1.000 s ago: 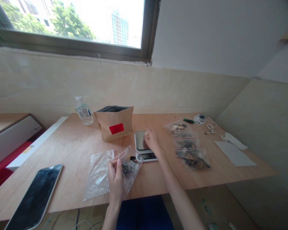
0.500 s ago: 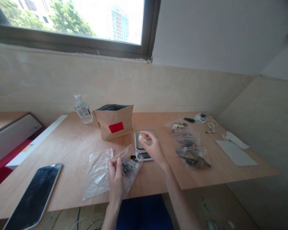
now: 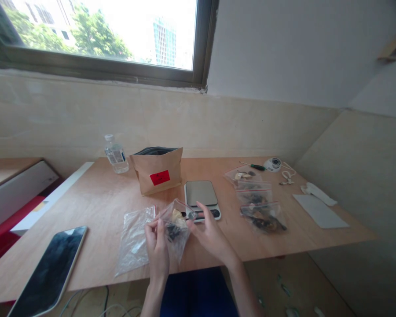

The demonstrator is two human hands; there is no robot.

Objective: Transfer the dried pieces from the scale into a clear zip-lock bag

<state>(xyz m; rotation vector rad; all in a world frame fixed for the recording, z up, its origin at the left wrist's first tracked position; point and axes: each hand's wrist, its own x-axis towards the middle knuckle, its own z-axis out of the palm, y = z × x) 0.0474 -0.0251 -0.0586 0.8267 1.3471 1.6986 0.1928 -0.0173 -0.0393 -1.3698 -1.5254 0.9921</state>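
Note:
My left hand is closed on the edge of a clear zip-lock bag. Inside the bag lie dark dried pieces and a pale, cream-coloured dried piece. Just right of the bag is my right hand, its thumb and fingers apart; the thumb is close to the bag's side, and whether it touches cannot be made out. Behind that hand stands a kitchen scale with a bare weighing plate and its display partly covered by fingers. A flat, clear zip-lock bag lies left of my left hand.
A brown paper pouch stands open behind the bags, beside a plastic bottle. Filled zip-lock bags lie on the right, near a screwdriver, a white camera and white paper. A phone is front left.
My right hand has come down from above the scale to the bag's side. The pale piece it held is now in the bag, and its fingers have spread.

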